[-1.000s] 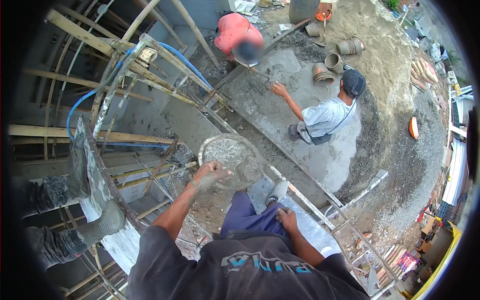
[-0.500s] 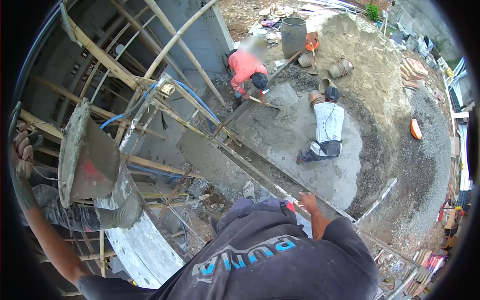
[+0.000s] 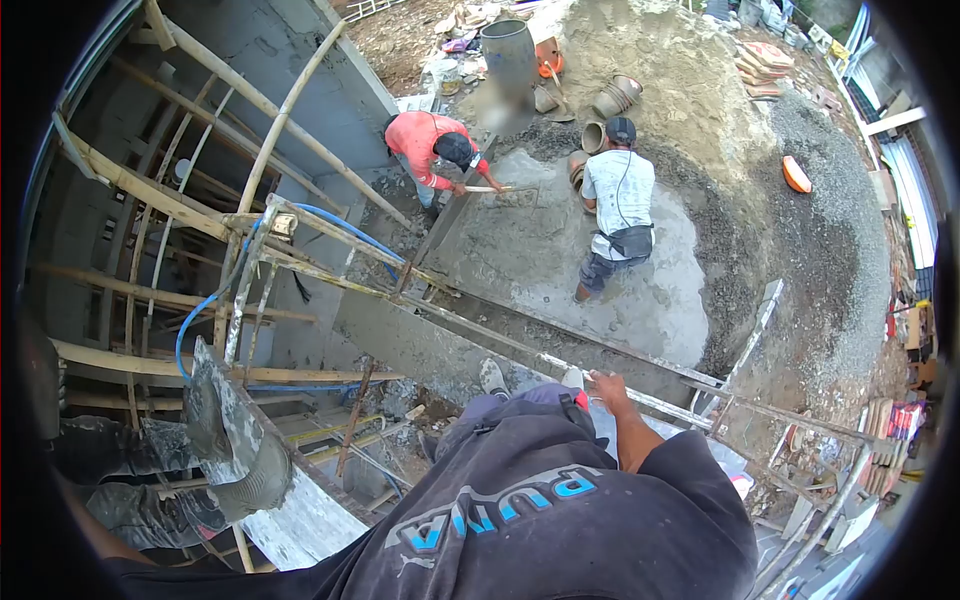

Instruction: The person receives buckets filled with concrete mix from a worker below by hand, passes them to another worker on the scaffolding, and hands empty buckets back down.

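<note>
My right hand point(image 3: 607, 391) rests at the right of my body, fingers curled over the pale scaffold rail point(image 3: 655, 404). My left arm point(image 3: 105, 535) reaches out at the lower left, and its hand is lost in the dark edge of the view. Near that arm are the legs of another person point(image 3: 140, 510) in cement-smeared boots point(image 3: 262, 484), on a whitened plank point(image 3: 300, 520). My shoes point(image 3: 493, 379) show below me, beside the rail.
Below, a person in a red shirt point(image 3: 425, 140) works a long-handled tool in wet concrete point(image 3: 640, 320). A person in a white shirt point(image 3: 620, 195) is bent by stacked buckets point(image 3: 617, 96). Bamboo poles point(image 3: 270, 145) and a blue hose point(image 3: 345, 225) stand left; a drum point(image 3: 508, 55) is beyond.
The cement-caked bucket by my left hand has gone from sight, and that hand has left the view. The view has turned, and the red-shirted person's tool has moved. My right hand stays on the rail.
</note>
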Tool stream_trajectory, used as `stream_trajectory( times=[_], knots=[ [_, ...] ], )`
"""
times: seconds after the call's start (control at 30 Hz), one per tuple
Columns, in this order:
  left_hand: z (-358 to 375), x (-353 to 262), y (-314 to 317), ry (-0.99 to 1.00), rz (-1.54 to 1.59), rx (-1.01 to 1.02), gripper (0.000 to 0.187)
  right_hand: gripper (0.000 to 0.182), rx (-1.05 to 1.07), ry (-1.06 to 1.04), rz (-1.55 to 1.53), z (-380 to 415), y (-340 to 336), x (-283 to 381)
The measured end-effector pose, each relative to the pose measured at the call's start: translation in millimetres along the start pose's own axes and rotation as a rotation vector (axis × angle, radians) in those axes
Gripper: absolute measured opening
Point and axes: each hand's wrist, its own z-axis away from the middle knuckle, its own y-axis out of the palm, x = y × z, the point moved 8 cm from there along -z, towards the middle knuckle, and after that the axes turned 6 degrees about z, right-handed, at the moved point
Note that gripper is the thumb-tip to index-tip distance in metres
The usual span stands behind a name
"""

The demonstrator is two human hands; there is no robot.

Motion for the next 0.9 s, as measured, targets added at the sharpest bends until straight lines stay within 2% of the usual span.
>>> stream_trajectory(
  times=[0.03, 0.07, 0.27, 0.33, 0.4, 0.43, 0.5, 0.57, 0.63, 0.67, 0.73, 0.77, 0.8, 0.83, 0.87, 0.9],
  knots=[
    [-0.1, -16.1, 1.5, 0.058, -0.057, -0.039, 0.049, 0.041, -0.028, -0.017, -0.029, 2.5, -3.8, 3.1],
    [1.2, -33.0, 3.6, 0.117, -0.113, -0.087, 0.050, 0.050, 0.014, -0.012, 0.016, 6.4, -4.9, 4.4],
    [46.3, -144.0, 20.1, 0.426, -0.167, -0.276, 0.055, 0.059, 0.104, 0.116, 0.082, -24.6, -37.8, -52.8],
    [78.6, -181.3, 30.8, 0.512, -0.026, -0.208, 0.057, 0.053, 0.007, 0.122, 0.062, -18.5, -56.2, -50.0],
    [116.6, -208.3, 55.9, 0.539, 0.182, -0.010, 0.059, 0.053, -0.069, 0.117, 0.033, -4.6, -70.6, -41.7],
    [142.3, -212.2, 89.4, 0.366, 0.422, 0.307, 0.074, 0.056, -0.100, 0.108, 0.015, 0.5, -77.9, -36.3],
    [190.4, -209.4, 158.5, 0.194, 0.621, 0.604, 0.072, 0.057, -0.133, 0.098, -0.026, 3.9, -90.0, -33.4],
    [233.3, -169.6, 259.3, -0.117, 0.884, 0.772, 0.074, 0.055, -0.135, 0.095, -0.075, 5.1, -96.3, -34.1],
    [291.0, -114.7, 377.1, -0.246, 0.848, 0.710, 0.068, 0.049, -0.135, 0.103, -0.074, 7.7, -98.3, -36.1],
    [330.5, -92.5, 420.8, -0.343, 0.730, 0.686, 0.066, 0.046, -0.135, 0.108, -0.069, 10.3, -100.1, -38.0],
    [425.3, -58.4, 489.0, -0.387, 0.511, 0.827, 0.062, 0.044, -0.139, 0.110, -0.052, 11.3, -101.4, -44.6],
    [504.0, -16.0, 551.3, -0.537, 0.560, 0.908, 0.061, 0.043, -0.139, 0.111, -0.042, 12.2, -100.5, -45.2],
    [561.6, -8.1, 556.6, -0.782, 0.632, 1.183, 0.060, 0.043, -0.117, 0.112, -0.048, 17.1, -97.8, -43.5],
    [605.3, -3.5, 537.1, -1.080, 0.702, 1.111, 0.048, 0.043, -0.114, 0.123, -0.042, 20.9, -95.7, -44.3],
    [666.8, 19.5, 537.2, -1.404, 0.698, 1.231, 0.047, 0.043, -0.110, 0.134, -0.038, 23.6, -93.2, -44.7],
    [701.2, 39.0, 523.9, -1.464, 0.596, 1.186, 0.041, 0.043, -0.107, 0.145, -0.032, 25.8, -91.4, -44.0]
  ],
)
